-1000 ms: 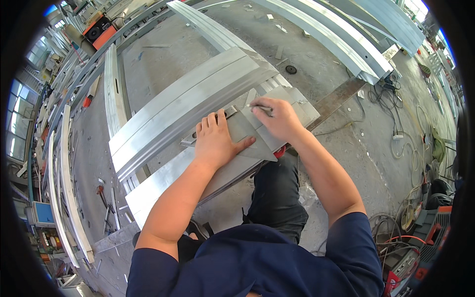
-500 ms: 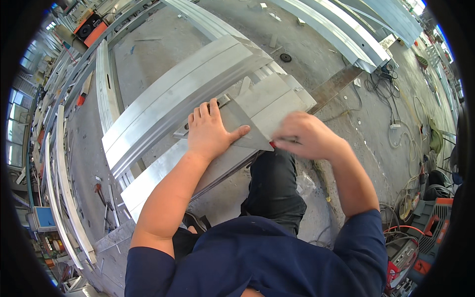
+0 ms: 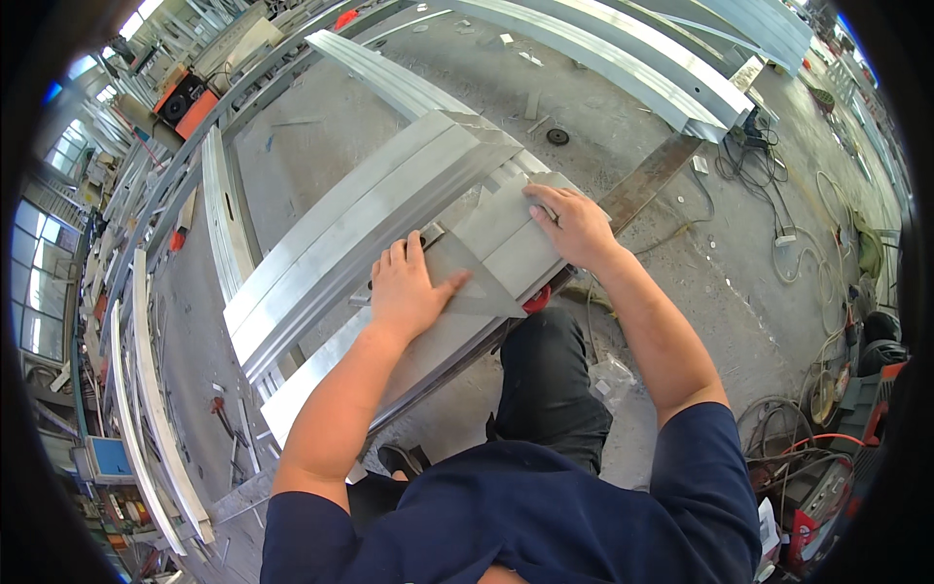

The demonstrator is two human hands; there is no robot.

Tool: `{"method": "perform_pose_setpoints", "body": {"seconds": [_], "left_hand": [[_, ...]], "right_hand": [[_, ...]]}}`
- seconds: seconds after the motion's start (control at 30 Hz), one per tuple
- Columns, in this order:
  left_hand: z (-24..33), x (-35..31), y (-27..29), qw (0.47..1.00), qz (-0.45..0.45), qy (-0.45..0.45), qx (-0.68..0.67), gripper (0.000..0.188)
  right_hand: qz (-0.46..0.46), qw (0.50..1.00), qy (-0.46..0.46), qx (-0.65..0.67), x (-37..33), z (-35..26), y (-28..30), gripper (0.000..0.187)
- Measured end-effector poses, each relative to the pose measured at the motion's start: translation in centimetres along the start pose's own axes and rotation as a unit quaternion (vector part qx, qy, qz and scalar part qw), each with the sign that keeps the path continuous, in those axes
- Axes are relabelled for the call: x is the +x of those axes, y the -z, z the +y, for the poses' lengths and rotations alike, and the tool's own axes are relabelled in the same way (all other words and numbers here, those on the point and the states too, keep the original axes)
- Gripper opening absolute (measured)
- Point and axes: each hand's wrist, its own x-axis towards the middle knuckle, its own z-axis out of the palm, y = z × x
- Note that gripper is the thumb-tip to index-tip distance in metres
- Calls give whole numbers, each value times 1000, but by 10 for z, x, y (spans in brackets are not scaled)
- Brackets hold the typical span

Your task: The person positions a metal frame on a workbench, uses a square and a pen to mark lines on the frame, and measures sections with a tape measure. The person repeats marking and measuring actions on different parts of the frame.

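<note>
My left hand [image 3: 405, 290] lies spread on a flat grey triangular set square [image 3: 484, 282], with the thumb stretched out to the right. Under the square is a silver metal channel [image 3: 511, 229], angled across my front. My right hand [image 3: 581, 229] is over the channel's right end, fingers bent and pinched together; a small dark thing shows between them, too hidden to name. A red rounded object [image 3: 536, 299] peeks out below the square's right corner, beside my knee. A second, wider silver channel [image 3: 365, 229] sits just beyond my left hand.
Long metal beams [image 3: 623, 63] run across the far floor. A rusty flat bar [image 3: 664, 175] extends rightward from the channels. Tangled cables [image 3: 754, 161] and a black disc [image 3: 557, 137] lie on the concrete. Pale strips [image 3: 161, 389] are on the left, with tool cases [image 3: 827, 487] at lower right.
My right hand has moved away from the square's near right corner, up to the channel's far right part. My left hand stays on the square. The whole view has shifted slightly.
</note>
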Motion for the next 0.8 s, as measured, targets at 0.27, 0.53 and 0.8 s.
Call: {"method": "perform_pose_setpoints", "body": {"seconds": [0.27,0.53,0.8], "left_hand": [[-40,20,9,989,-41,-21,-139,43],[-11,43,5,991,-44,-19,-129,38],[-9,46,9,988,-55,-22,-142,37]], "right_hand": [[20,1000,15,1,-1,-1,-2,34],[19,1000,21,-5,-1,0,-1,35],[27,999,34,-6,-1,3,-3,34]]}}
